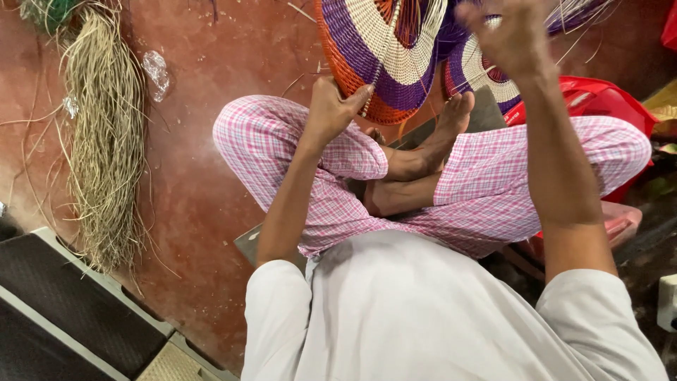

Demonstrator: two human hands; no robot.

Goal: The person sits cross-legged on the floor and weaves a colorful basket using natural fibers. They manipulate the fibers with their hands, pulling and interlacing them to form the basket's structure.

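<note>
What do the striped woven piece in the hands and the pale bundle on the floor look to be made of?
Striped woven piece: probably dyed plant fibre or cane, matte, in tight coiled rows of purple, cream and orange, with loose strands at its edge. The left hand grips its lower rim. Pale bundle: likely dried grass or reed, in long straw-coloured, frayed strands.

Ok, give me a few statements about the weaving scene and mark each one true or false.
1. The left hand grips the edge of the striped woven piece. True.
2. The woven piece is green and black. False: it is purple, white and orange.
3. A bundle of dry straw fibres lies on the red floor to the person's left. True.
4. The right hand rests on the knee. False: it is raised, up by the woven piece.
5. The person sits cross-legged in pink checked trousers. True.
</note>
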